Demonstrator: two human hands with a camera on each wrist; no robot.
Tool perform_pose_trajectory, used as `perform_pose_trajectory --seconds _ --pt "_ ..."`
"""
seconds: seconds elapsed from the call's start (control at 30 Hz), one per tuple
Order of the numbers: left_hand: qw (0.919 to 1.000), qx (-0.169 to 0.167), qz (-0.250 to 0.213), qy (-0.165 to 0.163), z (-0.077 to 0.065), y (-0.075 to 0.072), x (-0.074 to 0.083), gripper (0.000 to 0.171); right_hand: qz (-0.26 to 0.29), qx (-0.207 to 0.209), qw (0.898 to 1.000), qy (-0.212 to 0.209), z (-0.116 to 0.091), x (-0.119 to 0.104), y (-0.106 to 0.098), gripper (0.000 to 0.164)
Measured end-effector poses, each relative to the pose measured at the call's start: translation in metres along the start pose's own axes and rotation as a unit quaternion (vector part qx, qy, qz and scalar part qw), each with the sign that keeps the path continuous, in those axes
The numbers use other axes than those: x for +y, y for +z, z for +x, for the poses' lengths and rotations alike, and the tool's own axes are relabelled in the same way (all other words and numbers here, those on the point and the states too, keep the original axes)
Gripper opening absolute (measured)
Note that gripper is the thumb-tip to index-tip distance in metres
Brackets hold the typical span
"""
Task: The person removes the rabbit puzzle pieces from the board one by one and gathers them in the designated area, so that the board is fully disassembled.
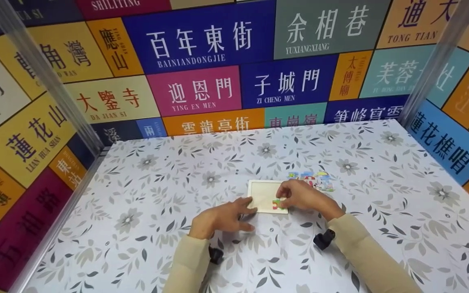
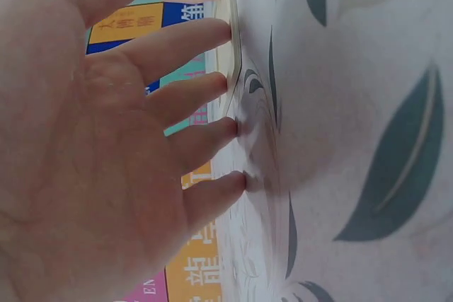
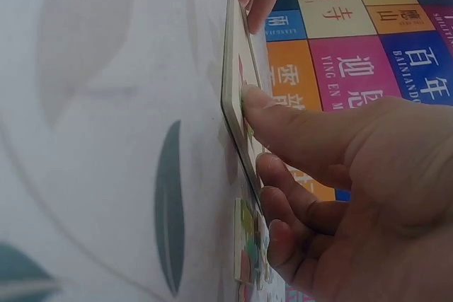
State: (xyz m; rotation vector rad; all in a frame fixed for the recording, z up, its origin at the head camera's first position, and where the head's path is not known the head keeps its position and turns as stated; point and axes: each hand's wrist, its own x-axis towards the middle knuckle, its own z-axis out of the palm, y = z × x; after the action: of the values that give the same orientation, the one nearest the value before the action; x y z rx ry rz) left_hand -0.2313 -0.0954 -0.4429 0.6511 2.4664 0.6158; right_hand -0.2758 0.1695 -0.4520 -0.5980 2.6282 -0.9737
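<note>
A shallow pale puzzle tray (image 1: 264, 191) lies flat on the table, with a small green and red jigsaw piece (image 1: 276, 204) in its near right corner. My right hand (image 1: 301, 195) is over that corner, its thumb (image 3: 262, 100) on the piece and the other fingers curled; the index fingertip is hidden in the right wrist view. My left hand (image 1: 224, 215) has its fingers spread and fairly straight. Its fingertips touch the tray's left edge and the tabletop beside it, as the left wrist view (image 2: 163, 97) shows for the left hand, palm bare.
Several colourful loose jigsaw pieces (image 1: 320, 181) lie just beyond the right hand, right of the tray. A white tablecloth with grey leaves (image 1: 157, 191) covers the table. Sign-printed panels (image 1: 202, 89) stand behind it, with clear uprights at the corners.
</note>
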Motion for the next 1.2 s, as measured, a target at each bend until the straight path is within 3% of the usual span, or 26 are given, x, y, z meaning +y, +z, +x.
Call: perform_pose_trajectory --seconds 0.4,0.6,0.83,1.0,1.2 --pt "0.9991 -0.012 0.036 -0.021 -0.007 -0.001 0.006 0.068 0.031 0.019 0.999 -0.03 -0.002 -0.006 -0.003 0.01" --pt "0.9988 -0.015 0.046 -0.009 -0.006 -0.001 0.007 0.068 0.03 0.069 0.997 -0.036 -0.016 -0.004 -0.023 0.009" --pt "0.9994 -0.009 0.026 -0.02 -0.003 0.0 0.01 0.067 0.011 0.073 0.997 -0.036 -0.053 0.028 -0.06 0.012" --pt "0.999 0.0 0.045 -0.001 -0.001 0.0 0.012 0.065 0.03 0.088 0.996 -0.014 -0.066 0.053 -0.082 0.017" --pt "0.9983 0.003 0.056 0.015 0.003 -0.001 0.013 0.062 0.054 0.043 0.997 0.04 -0.071 0.078 -0.088 0.02"
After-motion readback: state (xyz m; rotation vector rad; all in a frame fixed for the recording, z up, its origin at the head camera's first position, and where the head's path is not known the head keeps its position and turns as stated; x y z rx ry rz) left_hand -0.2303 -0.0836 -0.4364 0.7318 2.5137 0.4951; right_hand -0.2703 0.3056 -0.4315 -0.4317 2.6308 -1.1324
